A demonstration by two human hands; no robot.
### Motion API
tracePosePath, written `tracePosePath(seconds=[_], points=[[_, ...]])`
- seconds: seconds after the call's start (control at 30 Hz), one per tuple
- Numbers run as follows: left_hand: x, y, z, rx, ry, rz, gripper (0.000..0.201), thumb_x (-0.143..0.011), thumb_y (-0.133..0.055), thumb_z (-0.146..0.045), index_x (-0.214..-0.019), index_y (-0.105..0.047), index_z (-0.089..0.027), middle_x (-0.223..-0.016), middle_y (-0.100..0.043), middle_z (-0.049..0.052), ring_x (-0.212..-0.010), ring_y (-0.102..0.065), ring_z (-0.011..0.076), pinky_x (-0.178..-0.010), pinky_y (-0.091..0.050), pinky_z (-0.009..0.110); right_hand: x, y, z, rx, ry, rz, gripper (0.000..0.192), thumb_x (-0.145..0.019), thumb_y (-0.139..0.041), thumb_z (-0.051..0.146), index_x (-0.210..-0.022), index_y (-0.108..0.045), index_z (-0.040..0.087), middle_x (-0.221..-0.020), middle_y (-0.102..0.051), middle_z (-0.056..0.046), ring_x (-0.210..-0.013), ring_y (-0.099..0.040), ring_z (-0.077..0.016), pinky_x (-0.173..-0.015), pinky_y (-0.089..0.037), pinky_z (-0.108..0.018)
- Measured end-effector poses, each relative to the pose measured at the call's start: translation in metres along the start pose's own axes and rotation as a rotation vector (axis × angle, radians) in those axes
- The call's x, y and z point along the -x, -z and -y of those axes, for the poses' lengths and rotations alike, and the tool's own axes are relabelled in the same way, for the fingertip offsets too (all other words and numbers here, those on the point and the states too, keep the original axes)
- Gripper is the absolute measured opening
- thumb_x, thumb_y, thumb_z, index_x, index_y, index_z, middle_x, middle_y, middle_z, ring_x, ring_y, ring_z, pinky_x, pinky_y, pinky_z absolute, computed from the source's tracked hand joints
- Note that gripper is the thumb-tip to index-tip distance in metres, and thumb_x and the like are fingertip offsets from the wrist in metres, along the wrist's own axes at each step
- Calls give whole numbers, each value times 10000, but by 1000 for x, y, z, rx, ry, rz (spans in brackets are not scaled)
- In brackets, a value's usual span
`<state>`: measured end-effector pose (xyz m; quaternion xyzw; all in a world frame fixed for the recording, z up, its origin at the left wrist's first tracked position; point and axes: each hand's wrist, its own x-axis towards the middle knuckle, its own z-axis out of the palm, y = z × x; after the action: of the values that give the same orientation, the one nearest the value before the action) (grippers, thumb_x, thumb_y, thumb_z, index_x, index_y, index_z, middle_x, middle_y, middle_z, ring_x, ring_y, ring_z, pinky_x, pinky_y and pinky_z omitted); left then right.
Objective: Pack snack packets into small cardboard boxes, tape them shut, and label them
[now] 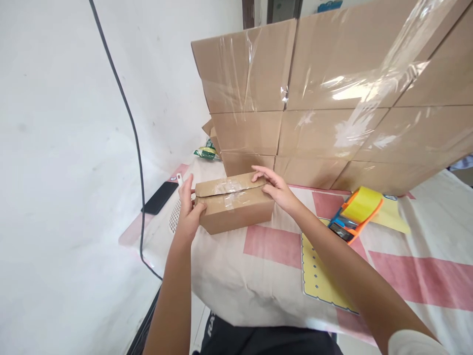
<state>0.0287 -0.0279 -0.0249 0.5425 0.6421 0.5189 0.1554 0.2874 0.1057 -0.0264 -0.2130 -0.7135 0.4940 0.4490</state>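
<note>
A small brown cardboard box (236,215) sits on the cloth-covered table, its top flaps closed along a seam with clear tape (228,186) across the middle. My left hand (189,212) grips the box's left end, thumb at the front corner and fingers up along the side. At the opposite end, my right hand (275,188) holds the top right corner, its fingers curved over the flap edge. Part of each hand's fingertips is hidden behind the box edges.
Large stacked cartons (251,133) wrapped in clear film stand behind. A black phone (159,198), white perforated item (174,217) and green packet (207,151) lie leftward. On the right are a yellow board (321,276) and an orange-blue device (353,217). A dark cable (129,111) hangs left.
</note>
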Motion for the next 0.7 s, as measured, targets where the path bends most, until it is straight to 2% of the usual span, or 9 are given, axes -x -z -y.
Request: tracePosePath(seconds=[0.07, 0.13, 0.2, 0.3, 0.37, 0.47, 0.57, 0.63, 0.7], points=[[6, 1, -10, -261, -115, -9, 488, -905, -452, -264, -1354, -638, -305, -1483, -562, 23, -1349, -432, 301, -1146, -344, 509, 2, 1, 1, 74, 57, 4, 427, -834, -499, 172, -1223, -643, 273, -1113, -674, -39, -1184, -572, -228, -1026, -445, -417], [15, -2, -25, -501, -181, -21, 382, -977, -425, -335, -1194, -736, -293, -1359, -666, 33, -1320, -453, 320, -1152, -297, 559, 3, 1, 2, 117, 106, -5, 329, -898, -491, 204, -1175, -657, 264, -1101, -681, -45, -1146, -602, -229, -1034, -446, -439], [24, -8, -41, -682, -194, -12, 393, -993, -456, -429, -1269, -705, -300, -1385, -653, 58, -1323, -465, 351, -1137, -286, 605, 3, 2, 5, 173, 151, -1, 292, -943, -484, 242, -1176, -659, 258, -1093, -689, -56, -1126, -618, -235, -1009, -473, -448], [33, -22, -59, -887, -172, 64, 548, -949, -520, -581, -1426, -595, -322, -1516, -527, 128, -1407, -388, 444, -1111, -268, 704, 3, 2, 11, 309, 231, 29, 257, -992, -463, 301, -1139, -668, 255, -1093, -697, -64, -1145, -603, -248, -1016, -477, -464], [35, -31, -65, -961, -144, 100, 615, -921, -531, -643, -1445, -578, -326, -1561, -458, 167, -1442, -331, 492, -1086, -273, 750, 3, 2, 14, 398, 275, 62, 266, -1018, -441, 343, -1128, -666, 253, -1092, -696, -64, -1125, -602, -250, -1025, -474, -475], [35, -36, -65, -981, -118, 100, 617, -917, -526, -658, -1431, -594, -324, -1567, -441, 178, -1454, -318, 496, -1082, -311, 737, 5, -1, 17, 490, 304, 92, 318, -1043, -408, 387, -1192, -655, 254, -1089, -706, -55, -1093, -626, -244, -1082, -453, -502], [32, -35, -64, -960, -104, 99, 598, -915, -522, -664, -1410, -611, -342, -1564, -448, 161, -1453, -319, 493, -1076, -338, 724, 10, -1, 33, 628, 270, 92, 385, -1046, -408, 395, -1345, -608, 260, -1197, -711, -54, -1246, -595, -267, -1177, -369, -546], [31, -32, -64, -954, -104, 111, 589, -918, -515, -664, -1403, -616, -344, -1552, -459, 158, -1443, -328, 493, -1072, -353, 712, 19, 8, 57, 714, 241, 9, 438, -1018, -471, 405, -1419, -563, 256, -1307, -675, -69, -1327, -550, -290, -1165, -391, -548], [30, -30, -65, -961, -116, 118, 578, -923, -519, -652, -1397, -623, -337, -1535, -474, 158, -1430, -346, 485, -1084, -360, 685, 37, 29, 87, 771, 215, -173, 455, -967, -550, 393, -1397, -582, 248, -1295, -679, -85, -1248, -608, -294, -1074, -484, -522]])
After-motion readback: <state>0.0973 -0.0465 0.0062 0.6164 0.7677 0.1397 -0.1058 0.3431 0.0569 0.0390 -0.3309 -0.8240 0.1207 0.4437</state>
